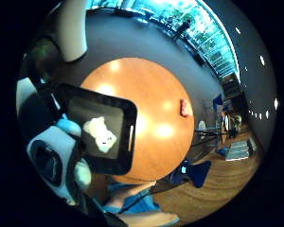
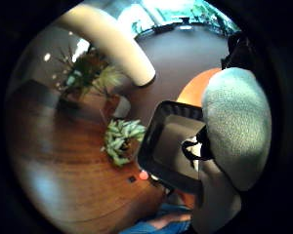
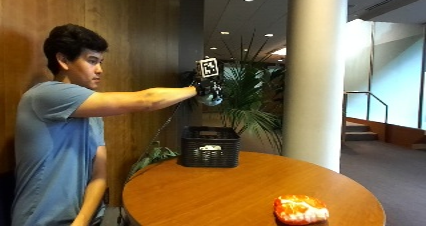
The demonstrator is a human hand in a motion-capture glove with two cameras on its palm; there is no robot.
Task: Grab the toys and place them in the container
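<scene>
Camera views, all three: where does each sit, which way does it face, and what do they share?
Outside view: beside the table, facing the person; right hand raised above the black basket, an orange-and-white toy near the table's edge.
Little-finger palm view: looks down into the basket, a white toy inside; glove parts at the edge.
Thumb palm view: looks at the basket past a grey-green toy close to the palm.
Shared: the basket.

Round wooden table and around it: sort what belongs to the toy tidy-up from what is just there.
Job:
black basket
white toy in it
orange-and-white toy on the table
gloved right hand holding a pale toy

Not the job:
potted palm
white column
</scene>
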